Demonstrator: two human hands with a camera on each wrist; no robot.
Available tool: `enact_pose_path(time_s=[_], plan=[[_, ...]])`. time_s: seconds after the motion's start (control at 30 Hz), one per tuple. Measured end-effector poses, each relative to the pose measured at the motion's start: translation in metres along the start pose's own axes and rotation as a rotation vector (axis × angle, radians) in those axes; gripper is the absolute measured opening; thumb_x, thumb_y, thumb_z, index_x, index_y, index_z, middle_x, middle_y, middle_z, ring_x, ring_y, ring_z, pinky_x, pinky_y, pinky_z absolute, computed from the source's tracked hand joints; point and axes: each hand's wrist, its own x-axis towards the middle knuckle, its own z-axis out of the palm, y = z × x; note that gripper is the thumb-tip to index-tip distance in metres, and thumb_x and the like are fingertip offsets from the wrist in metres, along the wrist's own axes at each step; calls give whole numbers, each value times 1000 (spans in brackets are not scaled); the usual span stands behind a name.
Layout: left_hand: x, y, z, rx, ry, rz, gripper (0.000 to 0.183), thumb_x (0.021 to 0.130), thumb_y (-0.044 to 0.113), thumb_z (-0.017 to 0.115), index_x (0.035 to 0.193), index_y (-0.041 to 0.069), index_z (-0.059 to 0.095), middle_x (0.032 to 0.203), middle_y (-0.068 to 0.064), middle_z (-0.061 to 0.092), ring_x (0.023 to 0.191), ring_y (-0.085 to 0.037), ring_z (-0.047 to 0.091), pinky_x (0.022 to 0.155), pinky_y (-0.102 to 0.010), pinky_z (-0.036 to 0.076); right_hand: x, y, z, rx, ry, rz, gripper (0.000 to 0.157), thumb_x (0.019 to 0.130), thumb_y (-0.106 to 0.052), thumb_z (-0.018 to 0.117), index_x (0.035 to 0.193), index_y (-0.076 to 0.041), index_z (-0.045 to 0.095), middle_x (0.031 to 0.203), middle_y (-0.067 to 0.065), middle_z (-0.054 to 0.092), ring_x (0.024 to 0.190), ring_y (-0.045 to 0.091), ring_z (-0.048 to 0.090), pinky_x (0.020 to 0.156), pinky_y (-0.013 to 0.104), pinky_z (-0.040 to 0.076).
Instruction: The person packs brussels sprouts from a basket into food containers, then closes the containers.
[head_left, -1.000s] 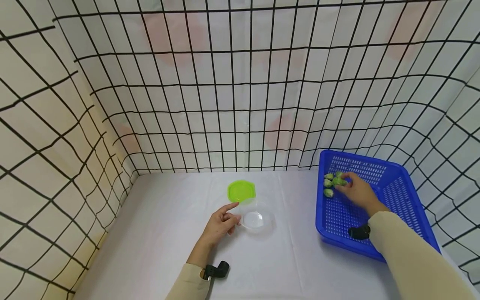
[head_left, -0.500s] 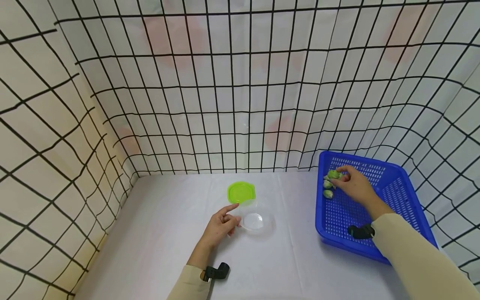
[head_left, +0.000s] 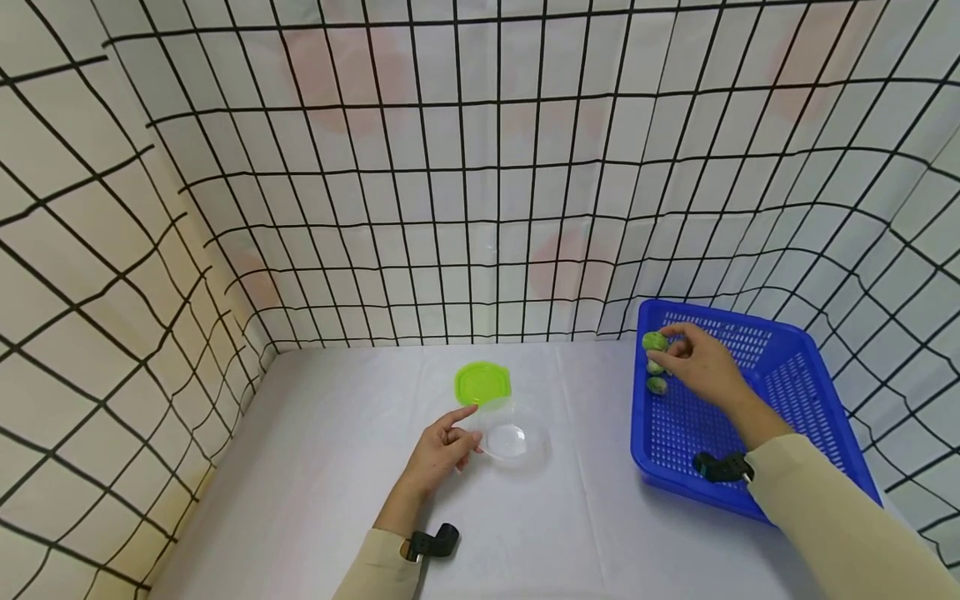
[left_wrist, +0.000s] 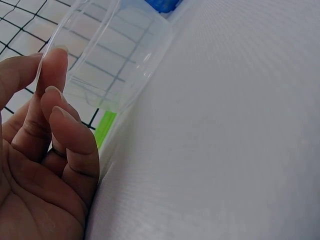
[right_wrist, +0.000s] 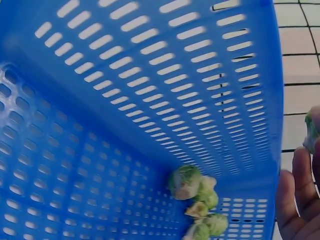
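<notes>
My left hand (head_left: pixel 442 450) pinches the rim of a clear round plastic tub (head_left: pixel 507 439) that stands on the white tabletop. In the left wrist view the rim of the tub (left_wrist: pixel 115 55) runs between thumb and finger, and the other fingers curl loosely below. My right hand (head_left: pixel 705 367) holds a green Brussels sprout (head_left: pixel 655 341) between thumb and fingertips, over the left side of a blue basket (head_left: pixel 642 417). More Brussels sprouts (right_wrist: pixel 185 182) lie together in the basket's corner, partly hidden by my hand in the head view.
A bright green lid (head_left: pixel 482 384) lies flat on the white cloth (head_left: pixel 337 467) just behind the tub. Black grid mesh (head_left: pixel 465 200) over white sheeting encloses the table at the back and both sides. The basket's slotted walls (right_wrist: pixel 165 60) rise around the sprouts.
My right hand has lifted a Brussels sprout from the pile and carried it left toward the basket's left rim. My left hand stays at the tub.
</notes>
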Motion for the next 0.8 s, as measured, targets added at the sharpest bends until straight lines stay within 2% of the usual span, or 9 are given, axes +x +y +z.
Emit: enact_pose_path(time_s=[0.27,0.43,0.8], plan=[[2,-2,0,1,3,-18,52,97,18,71,146,15,56,80,3,73,61,-9,52,58,-22,47,-1,-17,-3,29,5,-45,58,99,-48,65,138,-7,53,101,9,60,88,23,56,69,28,47],[2,0,-1,9,8,-15,52,97,19,72,146,16,56,79,3,72,62,-10,53,59,-22,47,-5,-41,-1,49,8,-63,56,98,-47,67,137,-10,54,99,8,62,89,22,57,69,27,49],[2,-2,-1,-5,-2,-20,52,97,19,71,147,15,55,79,5,73,61,-9,53,59,-22,47,-14,-83,14,108,-53,-118,48,96,-38,73,133,-13,56,98,7,62,92,23,59,67,27,50]])
